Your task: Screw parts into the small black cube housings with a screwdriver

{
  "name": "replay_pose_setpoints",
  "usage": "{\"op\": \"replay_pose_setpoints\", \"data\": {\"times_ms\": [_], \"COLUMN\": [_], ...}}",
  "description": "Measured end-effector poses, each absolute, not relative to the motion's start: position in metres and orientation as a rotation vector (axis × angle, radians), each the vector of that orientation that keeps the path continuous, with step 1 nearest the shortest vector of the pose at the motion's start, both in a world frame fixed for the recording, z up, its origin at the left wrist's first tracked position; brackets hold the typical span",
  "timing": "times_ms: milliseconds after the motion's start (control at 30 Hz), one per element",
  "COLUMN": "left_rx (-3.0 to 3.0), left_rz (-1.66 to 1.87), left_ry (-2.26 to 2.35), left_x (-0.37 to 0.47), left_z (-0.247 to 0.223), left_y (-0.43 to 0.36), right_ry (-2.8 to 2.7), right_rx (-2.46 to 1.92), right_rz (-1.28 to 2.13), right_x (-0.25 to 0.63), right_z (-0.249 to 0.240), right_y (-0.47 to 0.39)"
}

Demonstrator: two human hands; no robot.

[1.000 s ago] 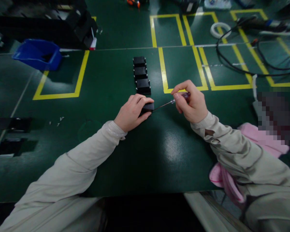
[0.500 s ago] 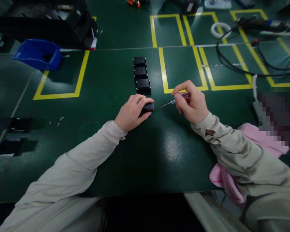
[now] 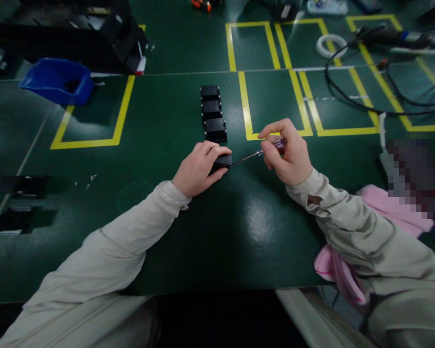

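My left hand (image 3: 203, 166) grips a small black block (image 3: 223, 161) against the green table, fingers over its top and thumb along the near side. In my right hand (image 3: 288, 153) is a screwdriver (image 3: 280, 143) with a clear purplish handle. Its thin shaft slants down to the left, and the tip meets the right end of the block; the screw there is too small to make out. Just beyond my left hand, three similar black blocks (image 3: 215, 126) stand in a row, with shiny screws at their ends.
Several loose screws (image 3: 90, 180) and black flat parts (image 3: 31, 186) lie at left. A blue bin (image 3: 58, 82) stands before a large black case (image 3: 68, 38). At the right are a tape roll (image 3: 331, 46), a black cable (image 3: 342, 94) and pink cloth (image 3: 380, 203).
Almost nothing differs. My right hand has shifted very slightly on the screwdriver handle, while my left hand and the block stay in place.
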State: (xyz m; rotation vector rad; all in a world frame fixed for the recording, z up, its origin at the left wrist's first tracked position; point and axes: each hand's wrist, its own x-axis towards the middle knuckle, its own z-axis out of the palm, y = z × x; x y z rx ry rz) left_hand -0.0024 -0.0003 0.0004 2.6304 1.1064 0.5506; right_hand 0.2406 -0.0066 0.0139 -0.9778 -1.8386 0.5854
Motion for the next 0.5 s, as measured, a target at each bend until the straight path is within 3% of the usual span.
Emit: {"op": "replay_pose_setpoints", "data": {"times_ms": [500], "left_rx": [2.633], "left_rz": [0.538], "left_ry": [1.110], "left_x": [-0.0023], "left_z": [0.0014], "left_y": [-0.0006], "right_ry": [-1.849], "right_rx": [-0.965], "right_rz": [0.593], "right_x": [0.2403], "right_z": [0.0156], "right_y": [-0.0071]}}
